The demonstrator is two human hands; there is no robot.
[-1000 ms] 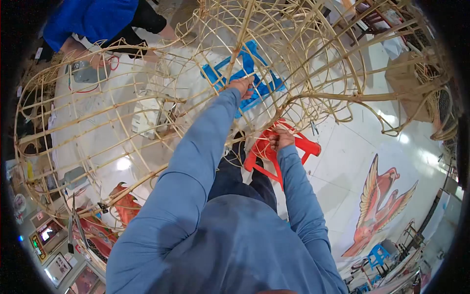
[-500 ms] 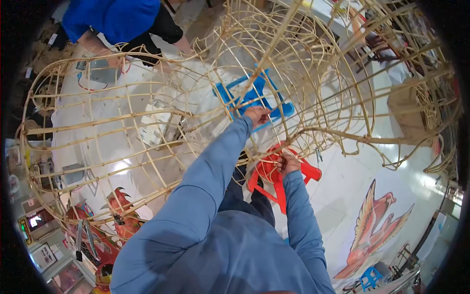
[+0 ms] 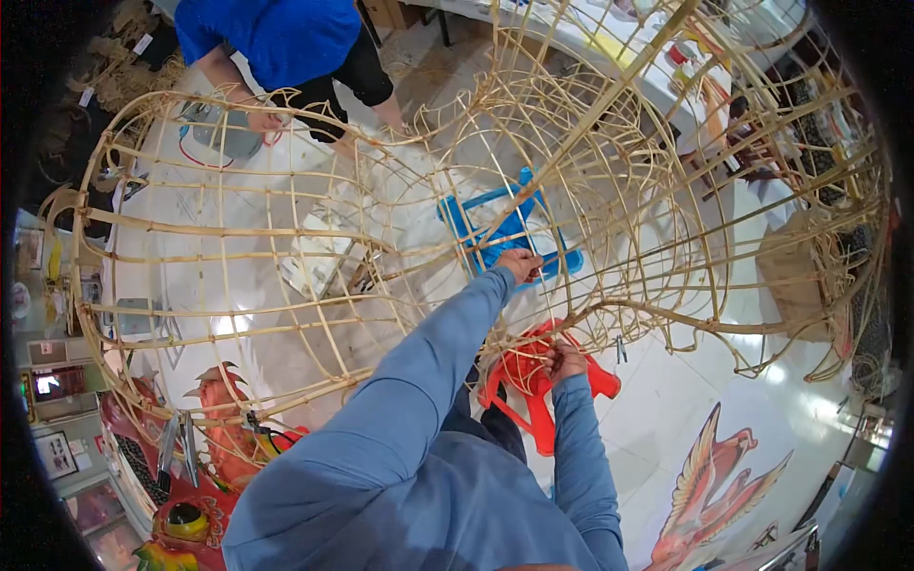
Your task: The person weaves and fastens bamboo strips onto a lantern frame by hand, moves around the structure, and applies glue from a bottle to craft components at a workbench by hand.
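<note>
A large openwork frame of bent bamboo strips (image 3: pixel 228 231) spreads across the view in front of me. My left hand (image 3: pixel 519 265) reaches into its middle, its fingers pinched on a thin bamboo strip above a blue plastic stool (image 3: pixel 509 226). Lower and to the right, my right hand (image 3: pixel 568 362) is closed at the frame's near edge, where several thin strips meet. Its fingertips seem to grip a strip there, though the exact spot is partly hidden. Beneath that hand is a red plastic stool (image 3: pixel 540 419).
Beyond the frame, a person in a blue shirt (image 3: pixel 276 43) has a hand at its far edge. Red painted figures (image 3: pixel 228 419) stand at lower left. A winged cut-out (image 3: pixel 709 485) lies at lower right. A small clamp (image 3: pixel 621 349) hangs from the frame.
The whole view has shifted, so the frame and stools appear lower and slightly to the right. Both my hands stay at about the same places on the frame.
</note>
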